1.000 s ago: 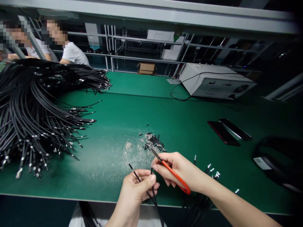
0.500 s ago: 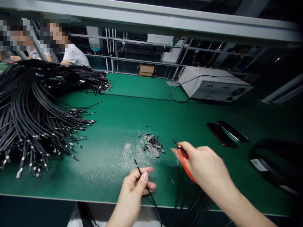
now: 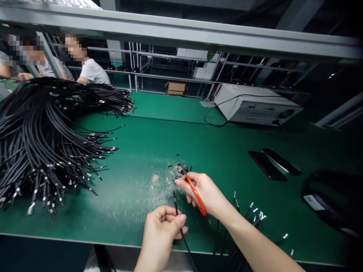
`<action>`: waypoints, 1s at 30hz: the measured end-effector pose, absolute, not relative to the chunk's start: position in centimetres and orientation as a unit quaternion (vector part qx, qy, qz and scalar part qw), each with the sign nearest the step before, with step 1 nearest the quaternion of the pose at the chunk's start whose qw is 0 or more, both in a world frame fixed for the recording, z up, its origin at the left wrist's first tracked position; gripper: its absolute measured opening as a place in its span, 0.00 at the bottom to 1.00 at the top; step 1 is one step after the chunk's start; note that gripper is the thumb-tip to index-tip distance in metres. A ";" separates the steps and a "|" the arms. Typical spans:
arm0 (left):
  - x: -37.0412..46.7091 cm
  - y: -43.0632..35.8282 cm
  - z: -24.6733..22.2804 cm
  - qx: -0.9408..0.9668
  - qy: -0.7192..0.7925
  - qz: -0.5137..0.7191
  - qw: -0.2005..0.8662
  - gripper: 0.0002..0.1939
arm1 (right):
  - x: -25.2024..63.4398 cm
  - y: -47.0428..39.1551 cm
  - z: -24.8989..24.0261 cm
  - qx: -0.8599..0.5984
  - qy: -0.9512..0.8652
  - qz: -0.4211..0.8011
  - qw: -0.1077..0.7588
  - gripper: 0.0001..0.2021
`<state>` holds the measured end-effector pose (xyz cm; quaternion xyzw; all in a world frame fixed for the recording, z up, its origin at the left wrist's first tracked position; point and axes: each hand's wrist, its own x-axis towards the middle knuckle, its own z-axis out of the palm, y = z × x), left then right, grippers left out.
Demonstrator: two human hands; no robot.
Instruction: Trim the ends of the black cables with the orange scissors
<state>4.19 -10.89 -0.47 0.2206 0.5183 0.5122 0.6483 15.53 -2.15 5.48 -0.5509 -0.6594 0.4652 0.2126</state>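
My left hand [image 3: 163, 232] pinches a thin black cable [image 3: 182, 235] near its end, whose tip points up and away from me. Orange-handled cutting pliers [image 3: 196, 194] are in my right hand [image 3: 205, 192], closed round the handles. Their dark jaws reach over a small heap of black cut-off pieces [image 3: 181, 169], partly hidden by the hand. The jaws are apart from the cable in my left hand. Pale fine strands [image 3: 159, 189] lie scattered on the green table [image 3: 147, 139] beside the heap.
A big pile of black cables [image 3: 53, 139] covers the left side. More cable ends [image 3: 256, 217] stick up at the front edge under my right forearm. To the right lie two phones [image 3: 268, 165] and a black bag-like object [image 3: 331, 200]. A white box-shaped device [image 3: 255, 104] stands behind. Co-workers [image 3: 93, 71] sit far left.
My right hand has moved left with the pliers, from the right of the heap to over it. The cable in my left hand now stands more upright. Cable ends show under my right forearm.
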 end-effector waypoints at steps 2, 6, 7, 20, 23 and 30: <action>4.2 -10.8 -0.5 0.229 0.516 0.516 0.644 0.17 | 15.4 -2.9 5.3 -0.526 -0.660 0.507 0.177 0.13; 4.2 -10.7 -0.4 0.255 0.508 0.516 0.640 0.16 | 15.4 -3.7 5.2 -0.523 -0.642 0.530 0.181 0.15; 4.2 -10.8 -0.4 0.257 0.510 0.515 0.639 0.16 | 15.6 -3.5 5.0 -0.536 -0.643 0.509 0.199 0.15; 4.4 -10.6 -0.6 0.235 0.524 0.527 0.627 0.18 | 16.2 -3.4 3.9 -0.532 -0.740 0.360 0.202 0.15; 4.3 -10.6 -0.2 0.244 0.510 0.527 0.635 0.17 | 15.9 -4.6 4.5 -0.500 -0.679 0.506 0.181 0.16; 4.4 -11.1 0.2 0.224 0.502 0.535 0.641 0.18 | 16.6 -4.8 3.3 -0.404 -0.883 0.128 0.201 0.15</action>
